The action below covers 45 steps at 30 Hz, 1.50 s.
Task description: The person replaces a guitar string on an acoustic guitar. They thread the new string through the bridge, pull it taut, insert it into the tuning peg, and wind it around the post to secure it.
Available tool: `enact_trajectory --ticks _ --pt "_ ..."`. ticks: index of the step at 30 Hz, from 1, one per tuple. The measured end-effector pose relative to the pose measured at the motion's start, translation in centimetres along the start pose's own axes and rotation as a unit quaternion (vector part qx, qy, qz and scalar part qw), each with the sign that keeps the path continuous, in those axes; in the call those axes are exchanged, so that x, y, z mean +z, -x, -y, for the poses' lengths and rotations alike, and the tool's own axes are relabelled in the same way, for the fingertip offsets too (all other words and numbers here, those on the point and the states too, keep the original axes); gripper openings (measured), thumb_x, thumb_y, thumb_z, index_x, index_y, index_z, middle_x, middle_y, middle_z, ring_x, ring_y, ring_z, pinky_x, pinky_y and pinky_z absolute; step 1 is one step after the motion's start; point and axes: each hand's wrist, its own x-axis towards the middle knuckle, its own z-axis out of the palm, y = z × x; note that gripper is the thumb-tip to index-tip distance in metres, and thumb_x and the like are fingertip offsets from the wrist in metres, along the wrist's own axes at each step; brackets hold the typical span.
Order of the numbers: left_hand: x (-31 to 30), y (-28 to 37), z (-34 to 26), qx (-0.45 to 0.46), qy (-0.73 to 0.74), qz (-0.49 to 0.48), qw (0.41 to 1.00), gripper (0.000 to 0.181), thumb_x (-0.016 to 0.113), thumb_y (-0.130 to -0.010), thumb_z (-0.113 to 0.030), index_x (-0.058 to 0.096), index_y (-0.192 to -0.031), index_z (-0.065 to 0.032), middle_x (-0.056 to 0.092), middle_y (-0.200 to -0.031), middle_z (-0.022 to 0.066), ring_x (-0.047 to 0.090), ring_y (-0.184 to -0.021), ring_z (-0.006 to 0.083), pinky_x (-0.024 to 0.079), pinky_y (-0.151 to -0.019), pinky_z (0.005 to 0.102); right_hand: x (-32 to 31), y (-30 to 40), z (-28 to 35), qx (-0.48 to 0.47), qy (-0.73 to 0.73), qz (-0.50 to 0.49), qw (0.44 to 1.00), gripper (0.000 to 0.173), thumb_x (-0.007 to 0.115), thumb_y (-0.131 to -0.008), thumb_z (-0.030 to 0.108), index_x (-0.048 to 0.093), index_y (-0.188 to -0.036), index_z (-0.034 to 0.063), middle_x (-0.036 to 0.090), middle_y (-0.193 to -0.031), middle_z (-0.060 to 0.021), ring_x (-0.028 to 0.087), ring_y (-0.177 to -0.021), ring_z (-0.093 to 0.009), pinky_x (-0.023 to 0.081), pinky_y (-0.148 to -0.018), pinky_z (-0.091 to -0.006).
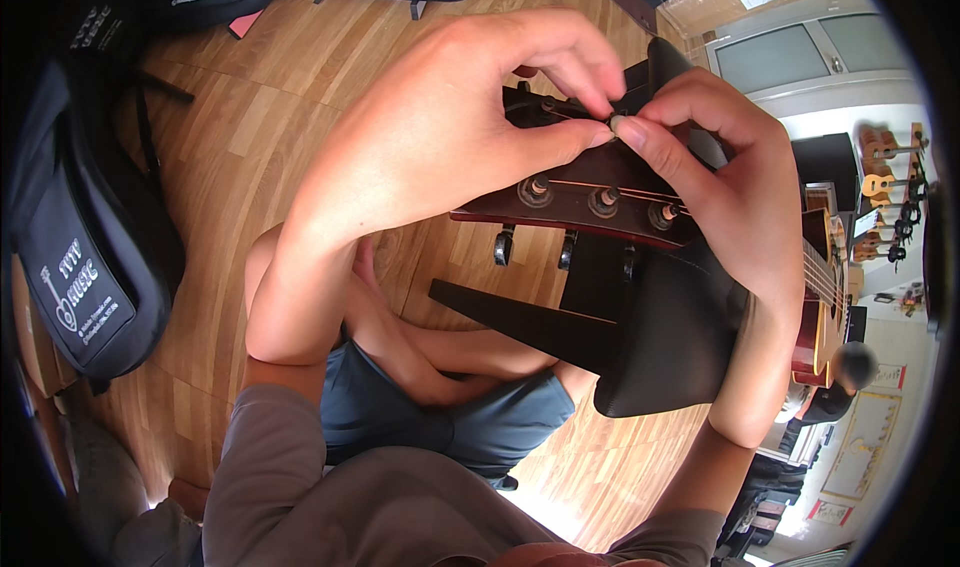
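The dark, glossy headstock (487, 211) of a guitar lies before me, above my crossed legs. My left hand (427, 109) reaches over it from the left, its thumb and fingertips curved around a spot at the far row of tuning posts. From the right, my right hand (720, 162) brings its thumb and index finger to the same spot, nearly touching the left thumb. Whatever lies between the fingertips is too small and covered to make out. Copper-coloured strings (574, 185) run past the near tuning posts (603, 200). Black tuning keys (568, 250) hang from the near edge.
A black padded support (667, 334) with a dark leg (517, 312) stands beneath the headstock. A guitar body (817, 304) shows beyond my right wrist. Black instrument bags (97, 244) stand at left on the wooden floor (247, 147). Small guitars (881, 184) hang on the wall; a person (825, 402) is behind.
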Motion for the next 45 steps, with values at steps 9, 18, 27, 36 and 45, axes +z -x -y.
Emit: enact_trajectory --ticks 9,18,27,36,45 --pt "-0.2 0.2 0.1 0.042 -0.094 -0.002 0.995 0.014 0.082 -0.08 0.0 0.077 -0.092 -0.0026 0.074 -0.089 0.0057 0.069 -0.084 0.0184 0.054 -0.075 0.0292 0.0 -0.2 -0.2 0.012 -0.014 0.008 1.0 0.016 0.079 -0.092 0.01 0.071 -0.089 -0.0028 0.064 -0.085 -0.0032 0.057 -0.082 -0.013 0.044 -0.082 -0.0263" --pt "0.2 0.2 0.3 0.059 -0.091 -0.009 0.994 0.015 0.083 -0.08 0.0 0.077 -0.093 -0.003 0.072 -0.088 0.0066 0.068 -0.082 0.0201 0.052 -0.071 0.0309 -0.1 -0.1 -0.3 0.016 -0.027 0.01 0.999 0.015 0.078 -0.093 0.01 0.071 -0.089 -0.0032 0.064 -0.085 -0.0031 0.057 -0.083 -0.013 0.044 -0.081 -0.0265" --pt "0.2 0.2 0.0 0.035 -0.078 -0.008 0.996 0.015 0.082 -0.08 0.002 0.078 -0.095 -0.0025 0.073 -0.092 0.006 0.069 -0.083 0.0172 0.053 -0.072 0.0287 0.0 0.0 -0.6 -0.002 -0.029 0.001 1.0 0.015 0.078 -0.093 0.01 0.071 -0.089 -0.0027 0.065 -0.085 -0.0029 0.058 -0.081 -0.012 0.045 -0.079 -0.026" --pt "0.2 0.2 -0.2 0.023 -0.076 -0.008 0.997 0.016 0.081 -0.08 0.003 0.078 -0.095 -0.0022 0.073 -0.094 0.0059 0.07 -0.084 0.0167 0.055 -0.076 0.028 0.0 0.1 -0.5 0.008 -0.03 -0.008 0.999 0.015 0.078 -0.093 0.011 0.072 -0.09 -0.0021 0.066 -0.085 -0.0029 0.058 -0.08 -0.012 0.045 -0.079 -0.0258" --pt "0.2 0.2 -0.7 -0.026 -0.038 -0.015 0.999 0.019 0.082 -0.082 -0.001 0.075 -0.1 -0.0008 0.075 -0.097 0.0056 0.071 -0.09 0.0149 0.055 -0.084 0.0296 0.0 0.0 -0.5 -0.002 -0.015 -0.018 1.0 0.015 0.078 -0.092 0.011 0.072 -0.09 -0.0022 0.066 -0.084 -0.003 0.059 -0.08 -0.012 0.045 -0.078 -0.0259"
